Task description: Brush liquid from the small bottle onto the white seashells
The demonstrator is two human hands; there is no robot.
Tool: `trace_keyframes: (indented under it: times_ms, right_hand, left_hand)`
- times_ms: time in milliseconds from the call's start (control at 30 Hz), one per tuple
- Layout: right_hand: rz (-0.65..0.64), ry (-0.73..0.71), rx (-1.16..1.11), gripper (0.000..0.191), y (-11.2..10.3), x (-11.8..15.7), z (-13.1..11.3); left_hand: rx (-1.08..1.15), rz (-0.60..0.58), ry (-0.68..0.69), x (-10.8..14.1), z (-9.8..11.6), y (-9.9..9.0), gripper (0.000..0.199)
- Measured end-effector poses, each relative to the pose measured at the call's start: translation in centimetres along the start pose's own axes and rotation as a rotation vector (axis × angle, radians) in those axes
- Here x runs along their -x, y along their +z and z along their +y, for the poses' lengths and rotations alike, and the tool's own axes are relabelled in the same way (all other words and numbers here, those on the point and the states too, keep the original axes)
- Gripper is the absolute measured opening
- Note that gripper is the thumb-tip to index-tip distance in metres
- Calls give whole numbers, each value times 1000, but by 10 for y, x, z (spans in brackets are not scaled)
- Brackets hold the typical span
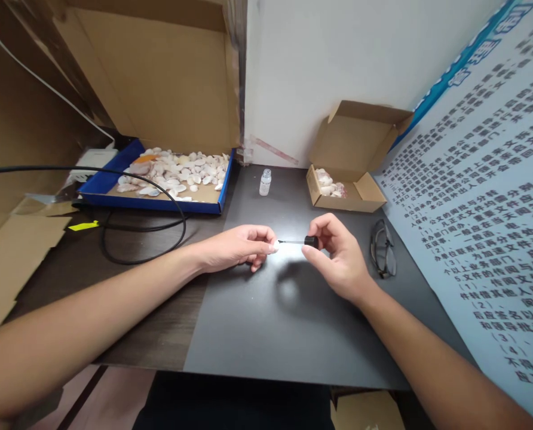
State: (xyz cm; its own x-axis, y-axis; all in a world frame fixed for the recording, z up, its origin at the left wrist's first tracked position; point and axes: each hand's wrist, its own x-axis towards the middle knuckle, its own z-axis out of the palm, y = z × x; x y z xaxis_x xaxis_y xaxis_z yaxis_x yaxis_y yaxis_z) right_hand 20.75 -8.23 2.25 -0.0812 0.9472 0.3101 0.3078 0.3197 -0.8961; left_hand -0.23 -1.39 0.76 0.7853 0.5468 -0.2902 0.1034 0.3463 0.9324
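Observation:
Between thumb and fingers, my left hand pinches a small white shell, mostly covered by the fingertips. My right hand grips the black cap of a brush applicator. Its thin stem points left, and the dark tip is at the shell; whether they touch I cannot tell. Beyond the hands a small clear bottle with a label stands upright, its neck uncapped.
A blue-rimmed box of white shells lies back left, a black cable looping before it. A small open carton with shells stands back right. Eyeglasses lie right of my right hand. A printed poster covers the right side.

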Motion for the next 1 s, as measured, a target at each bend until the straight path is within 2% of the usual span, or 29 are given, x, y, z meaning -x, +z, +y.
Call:
trace_keyframes:
  times_ms: [100,467,667,833,1000]
  right_hand:
    - [-2,-9,-20,15,2,1,0]
    - [67,-12,172,17,4,2,1]
    - [63,4,-16,14,1,1,3]
    - [54,21,64,17,1,0,5]
    - [23,1,-14,16,0,0,5]
  left_hand:
    - [7,4,3,0,0,0,20]
    - [46,10,-9,1,3,1,20]
    - [69,11,-10,2,4,2,21]
    - [68,0,-14,1,3,2,21]
    - [65,0,-16,1,3,1,20]
